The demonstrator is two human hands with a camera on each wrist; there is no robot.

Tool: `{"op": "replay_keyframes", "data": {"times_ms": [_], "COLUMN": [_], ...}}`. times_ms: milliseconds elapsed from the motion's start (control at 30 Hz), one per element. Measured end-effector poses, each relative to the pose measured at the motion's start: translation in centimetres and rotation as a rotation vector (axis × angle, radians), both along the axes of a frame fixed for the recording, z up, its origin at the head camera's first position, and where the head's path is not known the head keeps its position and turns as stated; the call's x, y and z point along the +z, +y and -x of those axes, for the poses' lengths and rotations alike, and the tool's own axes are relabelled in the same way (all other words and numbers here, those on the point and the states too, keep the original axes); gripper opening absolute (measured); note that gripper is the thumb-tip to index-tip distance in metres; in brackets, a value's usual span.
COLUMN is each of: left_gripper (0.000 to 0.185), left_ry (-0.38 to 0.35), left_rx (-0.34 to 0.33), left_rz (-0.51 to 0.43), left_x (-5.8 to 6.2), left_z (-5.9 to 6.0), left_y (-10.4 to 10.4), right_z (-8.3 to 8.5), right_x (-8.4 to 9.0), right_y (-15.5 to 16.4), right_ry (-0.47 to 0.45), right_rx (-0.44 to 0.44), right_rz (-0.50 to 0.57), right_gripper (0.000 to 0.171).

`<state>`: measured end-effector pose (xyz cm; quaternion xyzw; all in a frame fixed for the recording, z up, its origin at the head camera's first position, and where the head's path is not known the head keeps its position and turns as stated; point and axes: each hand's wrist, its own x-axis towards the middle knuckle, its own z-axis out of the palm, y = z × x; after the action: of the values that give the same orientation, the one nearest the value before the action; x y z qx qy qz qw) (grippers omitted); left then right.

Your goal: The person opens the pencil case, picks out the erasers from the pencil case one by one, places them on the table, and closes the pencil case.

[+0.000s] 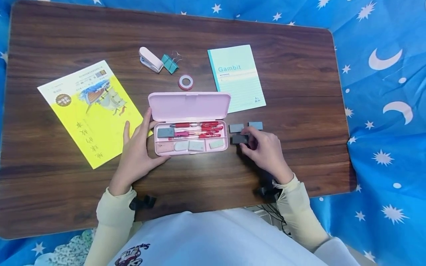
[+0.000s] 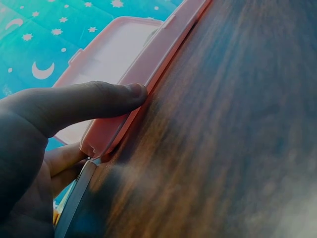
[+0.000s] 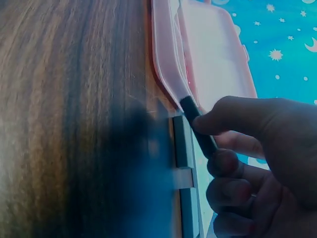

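Observation:
An open pink pencil case [image 1: 191,147] lies mid-table, holding red pens [image 1: 196,130] and several erasers. My left hand [image 1: 138,151] rests against its left end, thumb along the front edge [image 2: 106,99] and fingers spread by the side. My right hand [image 1: 263,147] pinches a dark grey eraser [image 1: 239,139] just right of the case; in the right wrist view the dark eraser [image 3: 198,130] sits between thumb and fingers near the case's corner [image 3: 168,84]. Two more grey erasers [image 1: 236,128] [image 1: 255,125] lie just beyond it.
A yellow book [image 1: 91,111] lies at the left, partly under my left hand. A teal Gambit notebook [image 1: 237,77] is behind the case at the right. A tape roll [image 1: 185,82], a pink stapler [image 1: 150,59] and teal binder clips [image 1: 169,63] sit behind. Blue starry cloth surrounds the table.

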<state>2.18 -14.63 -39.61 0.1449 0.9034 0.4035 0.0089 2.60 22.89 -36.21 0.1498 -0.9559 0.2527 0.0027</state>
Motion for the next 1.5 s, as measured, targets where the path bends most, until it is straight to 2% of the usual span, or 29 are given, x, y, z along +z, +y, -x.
{"op": "replay_keyframes", "data": {"times_ms": [233,733,1000,1133,1300,1400,1500], "left_gripper": [0.140,0.140,0.139,0.140,0.140,0.139,0.140], "left_ry": [0.031,0.015,0.022,0.019,0.008,0.007,0.004], "left_rx": [0.008,0.017,0.024,0.034,0.028,0.016,0.008], "left_rz": [0.017,0.026,0.041,0.049,0.045,0.044,0.046], "left_x": [0.3,0.0,-0.1,-0.1,-0.2,-0.3,-0.4], "left_z": [0.6,-0.7,-0.9,-0.9,-0.8,-0.6,-0.5], "left_y": [-0.6,-0.4,-0.8,-1.0,-0.8,-0.5,-0.1], "right_z": [0.3,-0.2,-0.1,0.5,1.3,1.7,2.1], "right_x": [-0.6,-2.0,-1.8,-0.9,0.2,0.6,0.8], "right_y": [-0.4,-0.2,-0.6,-2.1,-5.5,-7.9,-10.3], "right_ry": [-0.047,-0.065,-0.011,0.047,0.111,0.122,0.095], "right_rx": [0.023,0.022,0.018,0.048,0.100,0.141,0.186], "right_rz": [-0.007,-0.003,0.064,0.134,0.196,0.211,0.206], "right_gripper": [0.025,0.025,0.031,0.026,0.018,0.016,0.012]}}
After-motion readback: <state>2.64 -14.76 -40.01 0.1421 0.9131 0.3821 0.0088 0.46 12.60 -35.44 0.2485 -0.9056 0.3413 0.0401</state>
